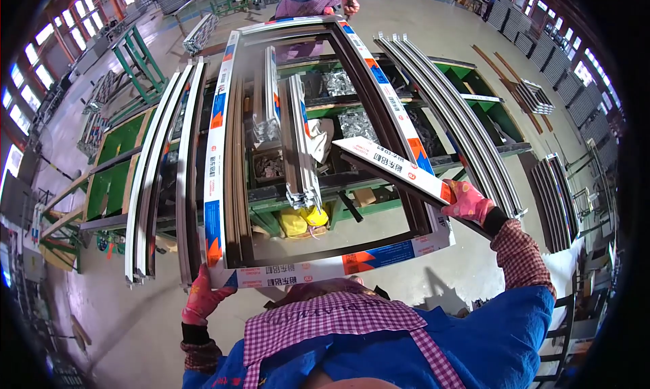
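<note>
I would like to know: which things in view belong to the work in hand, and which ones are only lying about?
In use:
Large frame, left hand at its near-left corner
White-faced bar, held by the right hand

Apparently only lying about:
Yellow bundle, seen through the frame
Stacked profiles on the floor at right
Long profiles right of the frame, untouched
</note>
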The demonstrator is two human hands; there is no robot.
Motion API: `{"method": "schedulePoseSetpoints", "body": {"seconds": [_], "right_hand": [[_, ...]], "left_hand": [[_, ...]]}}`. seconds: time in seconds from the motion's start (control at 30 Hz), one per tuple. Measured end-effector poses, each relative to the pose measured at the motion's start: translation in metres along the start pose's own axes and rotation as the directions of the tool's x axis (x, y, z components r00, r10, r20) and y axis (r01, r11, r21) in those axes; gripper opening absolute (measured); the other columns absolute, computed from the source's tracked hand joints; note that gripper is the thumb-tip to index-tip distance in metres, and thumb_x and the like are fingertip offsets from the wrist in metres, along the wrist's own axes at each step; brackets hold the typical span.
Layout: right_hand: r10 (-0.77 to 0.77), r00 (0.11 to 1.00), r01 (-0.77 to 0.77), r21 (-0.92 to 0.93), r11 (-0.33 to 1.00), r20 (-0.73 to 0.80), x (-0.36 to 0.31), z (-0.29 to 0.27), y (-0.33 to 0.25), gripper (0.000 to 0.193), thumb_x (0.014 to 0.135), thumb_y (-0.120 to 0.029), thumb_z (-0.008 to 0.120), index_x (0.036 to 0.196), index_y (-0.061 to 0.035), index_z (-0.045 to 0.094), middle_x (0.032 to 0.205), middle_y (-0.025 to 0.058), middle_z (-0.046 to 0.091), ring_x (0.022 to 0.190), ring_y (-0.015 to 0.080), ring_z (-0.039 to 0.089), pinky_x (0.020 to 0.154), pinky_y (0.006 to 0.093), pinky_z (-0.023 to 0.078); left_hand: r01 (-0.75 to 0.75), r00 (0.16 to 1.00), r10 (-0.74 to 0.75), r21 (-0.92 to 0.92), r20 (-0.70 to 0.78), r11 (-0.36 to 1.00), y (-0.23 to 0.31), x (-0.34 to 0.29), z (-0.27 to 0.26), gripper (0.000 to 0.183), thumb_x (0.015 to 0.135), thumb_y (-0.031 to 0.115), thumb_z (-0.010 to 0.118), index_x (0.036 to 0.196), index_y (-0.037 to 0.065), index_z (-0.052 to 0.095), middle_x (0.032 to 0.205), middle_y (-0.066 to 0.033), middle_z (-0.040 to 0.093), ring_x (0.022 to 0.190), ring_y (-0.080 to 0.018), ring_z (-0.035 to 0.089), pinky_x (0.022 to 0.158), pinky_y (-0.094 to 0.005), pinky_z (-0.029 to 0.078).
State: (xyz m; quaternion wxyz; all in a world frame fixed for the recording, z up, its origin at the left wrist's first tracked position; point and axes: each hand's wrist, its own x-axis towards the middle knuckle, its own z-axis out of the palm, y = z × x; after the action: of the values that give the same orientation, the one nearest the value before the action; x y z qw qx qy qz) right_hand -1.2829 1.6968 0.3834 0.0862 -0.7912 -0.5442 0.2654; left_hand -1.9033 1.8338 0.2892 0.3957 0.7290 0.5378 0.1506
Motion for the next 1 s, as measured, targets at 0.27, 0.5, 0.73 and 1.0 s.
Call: {"method": "schedulePoseSetpoints", "body": {"seconds": [0.27,0.5,0.73,1.0], "right_hand": [[-0.023,1.0,0.023,0.072,0.997,0.0,-0.003,0.0,0.003,0.066,0.061,-0.02,0.074,0.121,0.0015,0.054,0.1,0.0179,0.065,0.095,0.026,0.061,0.087,0.0331,0.046],[-0.074,0.996,0.08,0.131,0.988,-0.048,-0.009,-0.001,-0.004,0.055,0.064,-0.02,0.071,0.114,-0.0011,0.057,0.097,0.0184,0.067,0.089,0.028,0.064,0.08,0.036,0.049],[-0.016,1.0,0.017,0.154,0.988,-0.005,-0.012,-0.007,-0.011,0.063,0.063,-0.018,0.073,0.12,0.0016,0.053,0.099,0.0181,0.065,0.094,0.0267,0.061,0.087,0.0337,0.046],[0.013,1.0,-0.01,0.108,0.994,-0.019,-0.007,-0.002,-0.002,0.061,0.065,-0.02,0.073,0.12,0.0009,0.053,0.098,0.0193,0.064,0.093,0.0275,0.061,0.086,0.0337,0.046]], "left_hand": [[0.024,1.0,-0.024,0.025,0.009,0.999,0.012,-0.001,-0.002,0.092,0.069,0.022,0.084,0.138,-0.005,0.03,0.121,-0.0154,0.056,0.109,-0.0227,0.055,0.095,-0.0344,0.044],[0.009,1.0,-0.01,0.071,0.024,0.997,-0.002,0.001,-0.001,0.094,0.07,0.023,0.083,0.14,-0.007,0.027,0.122,-0.0171,0.054,0.109,-0.0232,0.054,0.095,-0.0339,0.044],[0.064,0.996,-0.064,0.01,0.067,0.998,0.011,0.002,-0.004,0.103,0.068,0.028,0.086,0.14,-0.009,0.022,0.122,-0.0183,0.056,0.112,-0.0242,0.055,0.097,-0.0335,0.043],[0.06,0.995,-0.052,-0.083,0.09,0.995,0.003,0.004,-0.002,0.099,0.069,0.023,0.085,0.139,-0.009,0.023,0.126,-0.0191,0.052,0.114,-0.0232,0.053,0.098,-0.033,0.042]]}}
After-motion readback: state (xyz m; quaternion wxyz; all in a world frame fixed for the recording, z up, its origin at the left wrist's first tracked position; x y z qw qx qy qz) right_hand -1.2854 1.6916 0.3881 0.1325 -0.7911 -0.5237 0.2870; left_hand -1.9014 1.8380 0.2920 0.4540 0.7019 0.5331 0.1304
